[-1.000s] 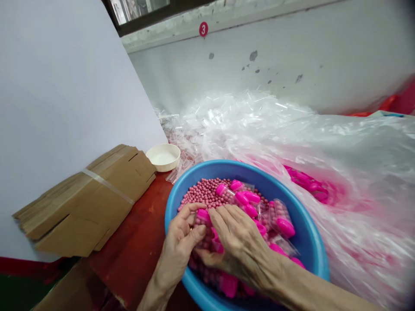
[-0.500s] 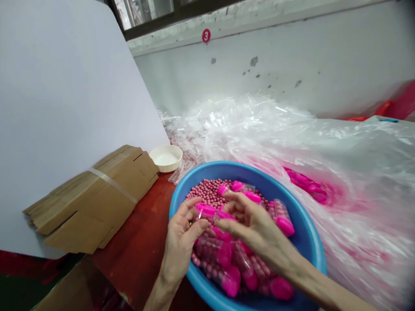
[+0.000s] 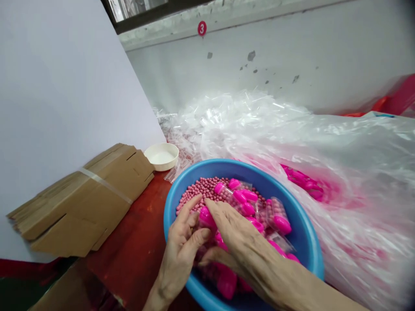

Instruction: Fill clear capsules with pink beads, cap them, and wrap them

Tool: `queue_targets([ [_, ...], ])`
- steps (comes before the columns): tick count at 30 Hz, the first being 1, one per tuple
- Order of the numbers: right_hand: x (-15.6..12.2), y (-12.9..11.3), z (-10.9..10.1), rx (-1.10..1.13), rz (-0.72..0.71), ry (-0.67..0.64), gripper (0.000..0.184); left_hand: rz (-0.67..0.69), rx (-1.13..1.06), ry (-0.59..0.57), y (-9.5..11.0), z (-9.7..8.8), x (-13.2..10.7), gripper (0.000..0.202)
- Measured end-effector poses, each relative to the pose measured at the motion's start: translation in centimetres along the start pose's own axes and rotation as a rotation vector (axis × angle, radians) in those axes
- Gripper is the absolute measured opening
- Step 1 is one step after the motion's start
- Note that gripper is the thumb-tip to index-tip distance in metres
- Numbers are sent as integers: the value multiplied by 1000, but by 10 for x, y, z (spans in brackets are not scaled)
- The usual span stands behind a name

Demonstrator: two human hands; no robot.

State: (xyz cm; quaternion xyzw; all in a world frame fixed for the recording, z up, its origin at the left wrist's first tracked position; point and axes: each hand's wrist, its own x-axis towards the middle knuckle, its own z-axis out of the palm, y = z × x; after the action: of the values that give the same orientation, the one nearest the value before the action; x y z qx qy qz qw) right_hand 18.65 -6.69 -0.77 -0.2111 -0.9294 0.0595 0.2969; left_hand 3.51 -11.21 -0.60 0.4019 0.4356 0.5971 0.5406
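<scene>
two hands in blue basin (image 3: pixel 179 195): left hand (image 3: pixel 182 244) pinches pink-capped tube (image 3: pixel 206 216); right hand (image 3: pixel 241 242) lies unclenched atop it; pink beads (image 3: pixel 203 188) beneath.

right hand (image 3: pixel 240 242) lowered, flat — over tubes (image 3: pixel 246 196)

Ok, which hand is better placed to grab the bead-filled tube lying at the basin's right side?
Probably the right hand: it lies mid-basin, nearer that bead-filled tube. The left hand sits at the blue basin's left rim, fingers around a pink-capped tube, with the right hand in between.
</scene>
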Motion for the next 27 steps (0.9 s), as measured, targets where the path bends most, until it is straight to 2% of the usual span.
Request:
queue_targets([
  [1,2,-1,0,-39,-1,18,55,2,-21,-19,0,0,1,56],
  [3,11,-6,2,-91,102,41,37,24,-34,-35,0,-1,2,51],
  [5,24,-11,4,-151,152,73,27,47,-7,-21,-2,-3,2,48],
  [8,34,-15,8,-223,107,83,22,85,151,37,-8,-9,-1,45],
  [12,28,-13,17,-304,54,70,20,119,454,102,-14,-14,-5,41],
  [14,26,-11,22,-298,58,57,20,115,498,138,-13,-13,-5,40],
  [17,28,-11,28,-206,102,61,16,75,325,196,-8,-8,-2,39],
  [21,36,-17,25,-43,217,120,27,26,55,192,-2,-2,3,36],
  [27,36,-29,14,45,287,163,20,60,96,119,3,-2,2,25],
])
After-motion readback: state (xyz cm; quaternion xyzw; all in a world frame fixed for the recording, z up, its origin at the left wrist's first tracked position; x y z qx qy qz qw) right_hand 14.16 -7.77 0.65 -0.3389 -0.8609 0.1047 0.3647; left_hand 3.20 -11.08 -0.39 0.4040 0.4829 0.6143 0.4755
